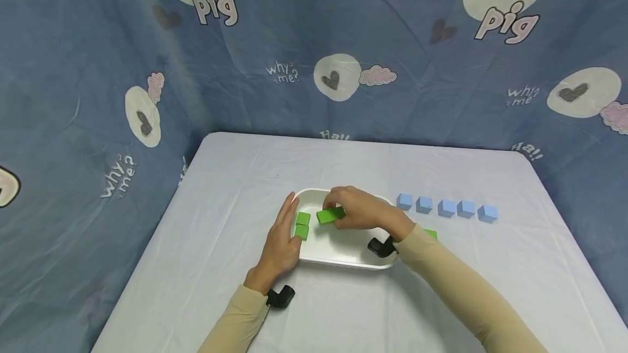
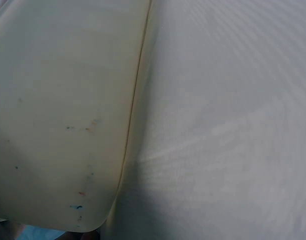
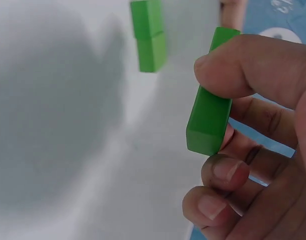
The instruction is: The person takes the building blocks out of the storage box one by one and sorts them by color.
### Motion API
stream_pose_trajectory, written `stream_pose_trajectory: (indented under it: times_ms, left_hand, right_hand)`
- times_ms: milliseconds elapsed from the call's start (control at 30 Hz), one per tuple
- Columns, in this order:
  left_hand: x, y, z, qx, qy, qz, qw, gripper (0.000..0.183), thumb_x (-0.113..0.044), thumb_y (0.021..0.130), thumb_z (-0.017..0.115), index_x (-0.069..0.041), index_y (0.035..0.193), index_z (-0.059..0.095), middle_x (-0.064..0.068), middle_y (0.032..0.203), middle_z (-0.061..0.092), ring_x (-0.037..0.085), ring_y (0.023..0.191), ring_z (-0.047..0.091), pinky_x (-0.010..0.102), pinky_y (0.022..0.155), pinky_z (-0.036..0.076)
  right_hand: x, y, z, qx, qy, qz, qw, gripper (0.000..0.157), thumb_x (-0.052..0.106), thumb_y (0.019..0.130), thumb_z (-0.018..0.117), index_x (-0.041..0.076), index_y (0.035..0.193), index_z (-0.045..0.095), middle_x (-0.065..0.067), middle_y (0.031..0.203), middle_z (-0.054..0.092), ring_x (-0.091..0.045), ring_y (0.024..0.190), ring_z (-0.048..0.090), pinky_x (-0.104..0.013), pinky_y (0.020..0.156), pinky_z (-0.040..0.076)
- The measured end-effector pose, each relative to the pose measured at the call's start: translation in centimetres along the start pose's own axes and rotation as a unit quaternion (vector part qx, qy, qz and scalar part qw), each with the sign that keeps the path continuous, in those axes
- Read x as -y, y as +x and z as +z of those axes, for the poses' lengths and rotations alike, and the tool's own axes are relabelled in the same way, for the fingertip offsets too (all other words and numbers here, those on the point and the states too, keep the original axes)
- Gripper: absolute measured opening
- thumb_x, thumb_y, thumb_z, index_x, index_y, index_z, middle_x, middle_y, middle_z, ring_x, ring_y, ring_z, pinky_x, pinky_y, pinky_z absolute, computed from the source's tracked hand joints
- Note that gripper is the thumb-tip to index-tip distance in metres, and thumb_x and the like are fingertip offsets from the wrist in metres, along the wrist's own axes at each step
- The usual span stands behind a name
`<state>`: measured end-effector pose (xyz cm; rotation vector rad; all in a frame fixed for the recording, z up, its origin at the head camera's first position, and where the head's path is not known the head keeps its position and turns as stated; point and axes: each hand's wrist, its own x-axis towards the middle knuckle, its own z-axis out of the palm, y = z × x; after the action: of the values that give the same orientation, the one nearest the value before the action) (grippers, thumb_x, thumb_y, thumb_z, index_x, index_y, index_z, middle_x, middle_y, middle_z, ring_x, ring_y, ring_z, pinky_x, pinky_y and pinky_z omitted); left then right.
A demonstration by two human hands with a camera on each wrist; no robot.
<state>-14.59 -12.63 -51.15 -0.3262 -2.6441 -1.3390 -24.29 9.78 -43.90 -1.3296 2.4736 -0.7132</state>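
A white tray [image 1: 343, 257] lies on the table, with two small green blocks [image 1: 302, 219] touching end to end near its left wall. Over the tray my right hand [image 1: 360, 208] pinches an oblong green block [image 1: 331, 215]. In the right wrist view the thumb presses the block [image 3: 208, 120] from one side and fingers back it on the other. My left hand [image 1: 279, 241] rests against the tray's left end with its fingers straight. A pale, speckled surface with a rounded corner [image 2: 68, 120] fills half the left wrist view; the left hand is not clearly visible there.
Several light blue cubes [image 1: 446, 208] form a row right of the tray. Another green block [image 1: 432, 233] peeks out behind the right sleeve [image 1: 461, 277]. White cloth [image 1: 255, 178] covers the table, and a blue patterned curtain [image 1: 275, 108] hangs behind it.
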Motion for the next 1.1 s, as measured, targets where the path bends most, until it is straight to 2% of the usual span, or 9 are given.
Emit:
stream_pose_trajectory:
  times_ms: [400,733,1100]
  left_hand:
    - [-0.3,0.0,0.1,0.002,0.004,-0.004,1.0,0.084,0.008,0.076,0.047,0.004,0.158,0.029,0.008,0.169,0.019,0.026,0.152,0.023,0.047,0.12,0.022]
    - [-0.5,-0.1,0.3,0.0,0.002,-0.007,1.0,0.085,0.008,0.075,0.046,0.004,0.158,0.028,0.011,0.168,0.019,0.028,0.152,0.023,0.05,0.119,0.024]
    - [-0.3,0.0,0.4,-0.002,0.007,-0.006,1.0,0.084,0.008,0.076,0.046,0.002,0.158,0.029,0.01,0.168,0.02,0.027,0.151,0.024,0.051,0.118,0.025]
  right_hand:
    - [-0.1,-4.1,-3.1,-0.048,0.012,0.036,0.998,0.028,0.005,0.079,0.073,0.012,0.106,0.074,0.005,0.098,0.063,-0.014,0.085,0.056,-0.033,0.076,0.049]
    - [-1.3,-8.3,-5.2,-0.095,-0.01,0.073,0.993,0.029,0.005,0.079,0.074,0.011,0.107,0.074,0.005,0.099,0.064,-0.014,0.087,0.057,-0.036,0.078,0.049]
    - [-2.8,-13.1,-6.8,-0.13,-0.02,0.121,0.984,0.028,0.002,0.08,0.076,0.014,0.106,0.074,0.007,0.096,0.064,-0.015,0.08,0.055,-0.033,0.066,0.049]
